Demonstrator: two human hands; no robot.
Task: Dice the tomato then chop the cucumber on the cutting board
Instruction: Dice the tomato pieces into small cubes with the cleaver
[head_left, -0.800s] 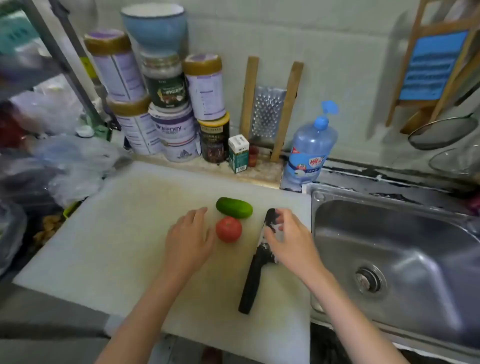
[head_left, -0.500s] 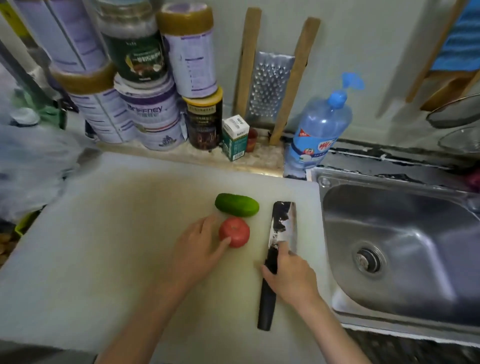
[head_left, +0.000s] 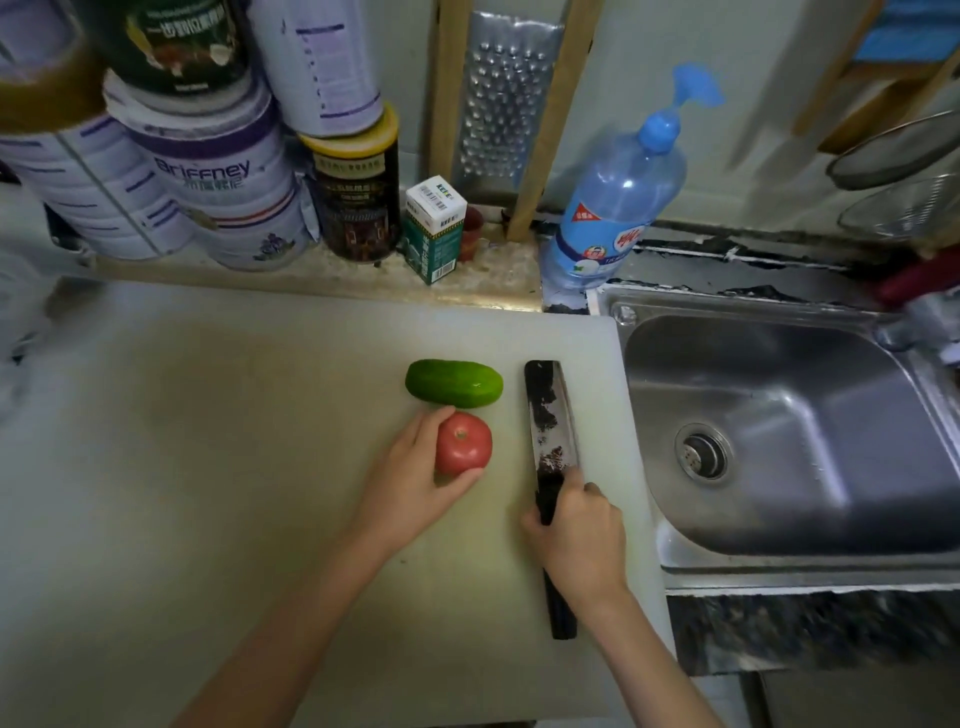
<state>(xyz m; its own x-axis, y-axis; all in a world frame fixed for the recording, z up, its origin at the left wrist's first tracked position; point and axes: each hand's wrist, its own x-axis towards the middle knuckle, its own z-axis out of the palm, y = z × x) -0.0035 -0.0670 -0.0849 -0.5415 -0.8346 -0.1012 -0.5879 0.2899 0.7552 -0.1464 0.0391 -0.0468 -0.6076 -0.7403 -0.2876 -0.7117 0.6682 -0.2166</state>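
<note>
White cutting board (head_left: 208, 467) is being used as the work surface on the kitchen counter, and all of the task's things are lying on it. Nearest, the handle of the knife (head_left: 550, 415) is being clenched by the right hand (head_left: 576, 540) just behind the blade, which is lying flat and pointing away. Just to its left, the tomato (head_left: 465, 449) is being cupped by the left hand (head_left: 410, 493), thumb beneath and fingers curled round its left side, stem scar facing up. Round, smooth-skinned and soft inside, it is being judged likely to roll and to bruise if squeezed, so a light hold across the top, fingertips tucked back, is being advised. Just beyond, the cucumber (head_left: 454, 383) is lying crosswise, close to the tomato; firmer and light, it is being judged easy to pin near one end. One tomato, one cucumber and one knife are being counted, both vegetables uncut. Farther back, one grater (head_left: 506, 98), one blue bottle (head_left: 613, 208) and stacked tins (head_left: 223, 208) are being kept by the wall, with one sink (head_left: 769, 374) at the right.
</note>
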